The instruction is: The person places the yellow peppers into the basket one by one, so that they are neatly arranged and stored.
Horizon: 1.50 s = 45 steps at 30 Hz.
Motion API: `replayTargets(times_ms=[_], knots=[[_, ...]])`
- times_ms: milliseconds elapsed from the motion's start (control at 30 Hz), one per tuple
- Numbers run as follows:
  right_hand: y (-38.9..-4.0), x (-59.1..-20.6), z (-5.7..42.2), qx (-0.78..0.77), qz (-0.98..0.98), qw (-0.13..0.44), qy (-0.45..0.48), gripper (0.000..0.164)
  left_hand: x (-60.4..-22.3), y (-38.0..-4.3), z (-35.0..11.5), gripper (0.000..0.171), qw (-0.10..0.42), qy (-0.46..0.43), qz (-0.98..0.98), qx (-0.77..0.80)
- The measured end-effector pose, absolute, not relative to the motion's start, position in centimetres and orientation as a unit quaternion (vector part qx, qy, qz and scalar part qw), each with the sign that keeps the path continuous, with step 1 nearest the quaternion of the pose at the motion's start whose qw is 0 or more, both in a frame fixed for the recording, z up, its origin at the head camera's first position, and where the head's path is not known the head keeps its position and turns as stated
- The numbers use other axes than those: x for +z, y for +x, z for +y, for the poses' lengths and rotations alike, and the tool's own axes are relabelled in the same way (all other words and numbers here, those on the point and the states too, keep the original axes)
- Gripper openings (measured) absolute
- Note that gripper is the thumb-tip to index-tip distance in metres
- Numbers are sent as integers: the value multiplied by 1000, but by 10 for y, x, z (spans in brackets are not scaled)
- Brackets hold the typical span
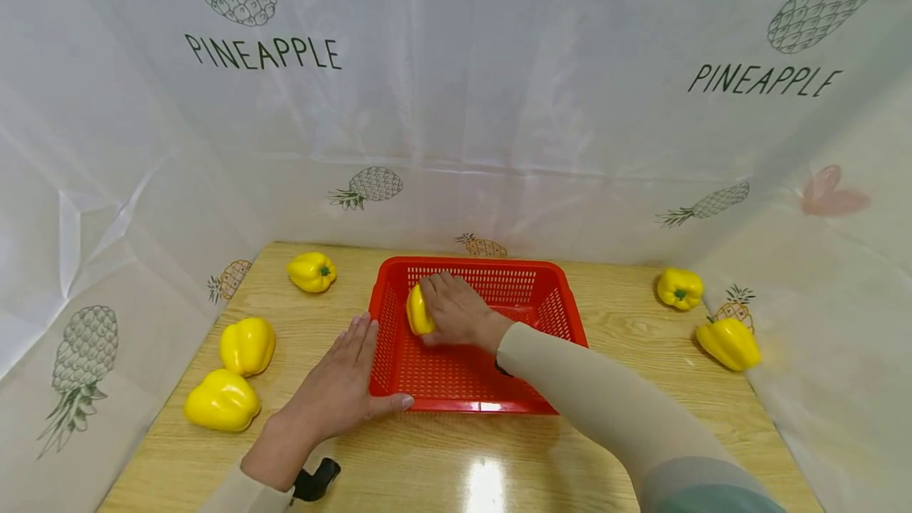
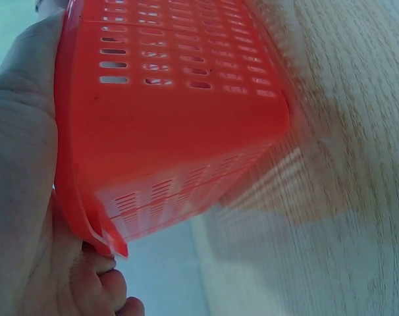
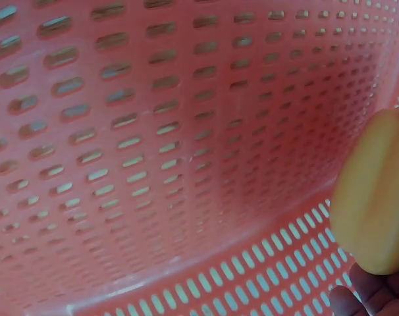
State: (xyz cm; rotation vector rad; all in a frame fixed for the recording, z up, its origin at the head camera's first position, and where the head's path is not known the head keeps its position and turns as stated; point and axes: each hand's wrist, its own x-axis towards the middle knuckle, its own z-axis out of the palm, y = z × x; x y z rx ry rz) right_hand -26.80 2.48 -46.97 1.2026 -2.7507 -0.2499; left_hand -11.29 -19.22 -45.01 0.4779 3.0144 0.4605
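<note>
"Where do we see the yellow bell pepper?"

"Inside the red plastic basket, beside its left wall. The right hand holds it there, reaching in over the basket's right side."

"And those fingers?"

"Curled round the pepper, thumb partly hidden from us. We can't tell whether the pepper touches the basket's floor."

"What about the left hand?"

"It rests against the basket's rim at the near left corner. From above we see the four fingers almost straight and close together, with the thumb spread away from them along the near rim."

"Do we have more peppers around the basket?"

"Yes, five. To its left, a yellow pepper lies towards the back, and a pair of yellow peppers sits close together further forward. Well to its right, we count two more peppers, near each other."

"And beneath and behind the basket?"

"A wood-grain surface below, and a pale plastic sheet printed with pineapples behind."
</note>
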Motion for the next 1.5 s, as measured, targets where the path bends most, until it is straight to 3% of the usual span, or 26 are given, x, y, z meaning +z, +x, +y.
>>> replayTargets(times_ms=[1500], knots=[[-270,-482,7,-105,-927,49,358,94,-449,-115,-191,133,34,153,975,156]])
